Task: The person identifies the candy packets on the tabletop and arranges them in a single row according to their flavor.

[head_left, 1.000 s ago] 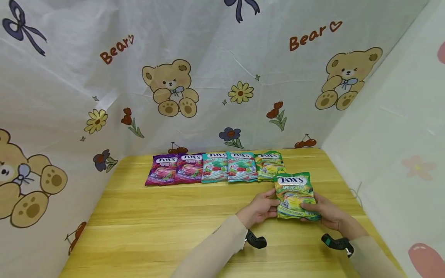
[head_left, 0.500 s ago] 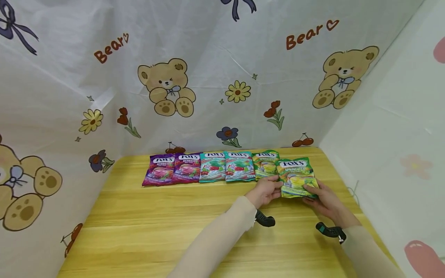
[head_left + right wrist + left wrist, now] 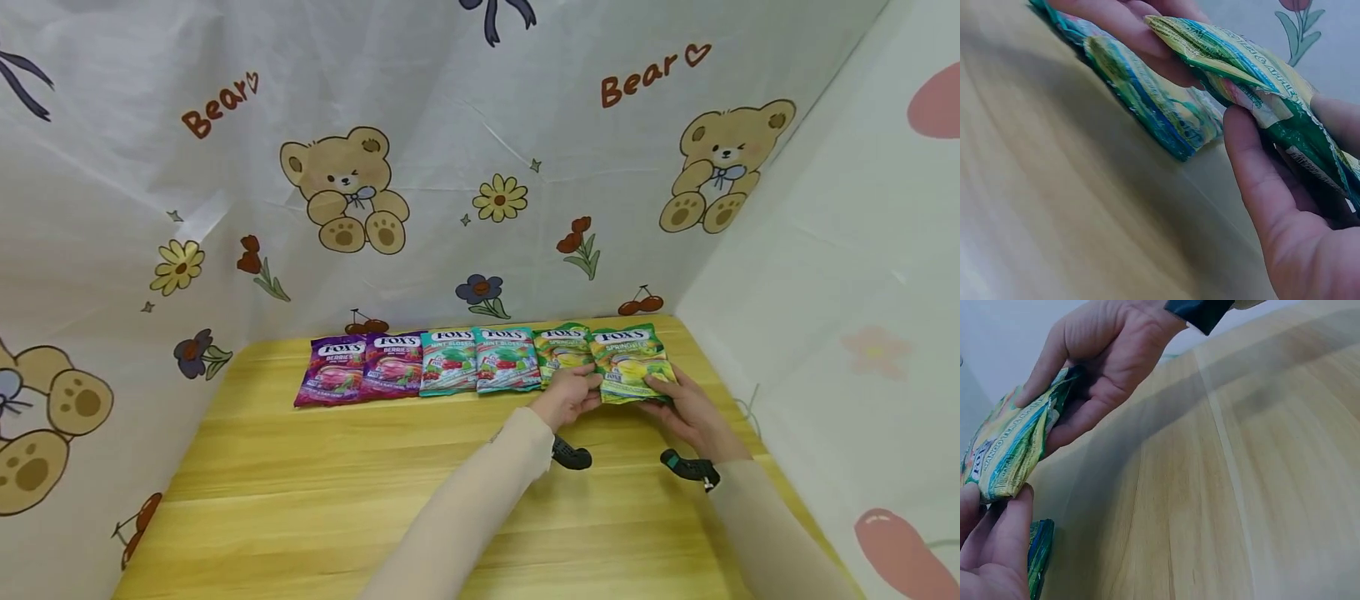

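Observation:
A green and yellow bag of Fox's Spring Tea candy [image 3: 632,360] is at the right end of a row of candy bags. My left hand [image 3: 572,395] pinches its lower left side, and my right hand [image 3: 692,415] grips the lower right side, thumb on the front and fingers behind. Both wrist views show the held bag [image 3: 1260,69] raised off the wood and tilted. Just left of it lies a second Spring Tea bag [image 3: 558,348], partly hidden by my left hand.
Two teal Mint Blossom bags [image 3: 507,360] and two purple Berries bags [image 3: 333,372] continue the row leftward along the back of the wooden table [image 3: 300,492]. A bear-print sheet [image 3: 427,125] rises behind, and a white side sheet [image 3: 817,275] stands at right.
Both hands have carried the Spring Tea bag away from me, toward the back edge, until it is level with the row. The head view has turned slightly right.

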A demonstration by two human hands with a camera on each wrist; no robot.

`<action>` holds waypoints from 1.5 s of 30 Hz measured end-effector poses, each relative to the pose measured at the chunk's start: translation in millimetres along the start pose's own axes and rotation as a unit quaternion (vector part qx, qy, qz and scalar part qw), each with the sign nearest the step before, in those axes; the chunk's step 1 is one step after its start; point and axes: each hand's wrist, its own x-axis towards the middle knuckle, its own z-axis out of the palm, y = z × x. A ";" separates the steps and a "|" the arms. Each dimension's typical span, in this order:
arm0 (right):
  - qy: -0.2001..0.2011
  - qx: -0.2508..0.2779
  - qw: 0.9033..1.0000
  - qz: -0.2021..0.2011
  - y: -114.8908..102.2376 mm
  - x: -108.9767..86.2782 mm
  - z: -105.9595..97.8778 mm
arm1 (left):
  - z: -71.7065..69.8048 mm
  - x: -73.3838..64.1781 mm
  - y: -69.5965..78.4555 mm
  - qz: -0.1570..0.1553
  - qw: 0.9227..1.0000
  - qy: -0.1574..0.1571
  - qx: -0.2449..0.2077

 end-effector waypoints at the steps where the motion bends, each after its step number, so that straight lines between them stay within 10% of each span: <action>1: 0.002 -0.002 1.000 0.000 -0.1 2.2 -0.3 | 0.3 0.7 0.0 0.001 1.000 0.009 -0.001; 11: 0.020 -0.019 1.000 0.002 -4.7 21.6 -5.1 | 2.4 11.2 -3.0 0.012 0.999 0.039 -0.022; 33: 0.098 -0.154 0.983 0.000 -5.2 54.6 -19.5 | 8.4 19.8 -3.2 0.000 1.000 -0.021 -0.003; 36: 0.122 -0.288 0.950 -0.021 -6.8 59.1 -19.3 | 10.8 19.8 -2.8 -0.001 1.000 -0.022 -0.002; 40: 0.166 -0.452 0.876 -0.034 -8.7 63.8 -21.9 | 13.9 20.7 -2.9 0.001 1.000 -0.015 0.000; 45: 0.201 -0.497 0.844 -0.020 -8.4 63.5 -26.0 | 17.6 23.0 -5.4 -0.001 0.999 -0.031 -0.027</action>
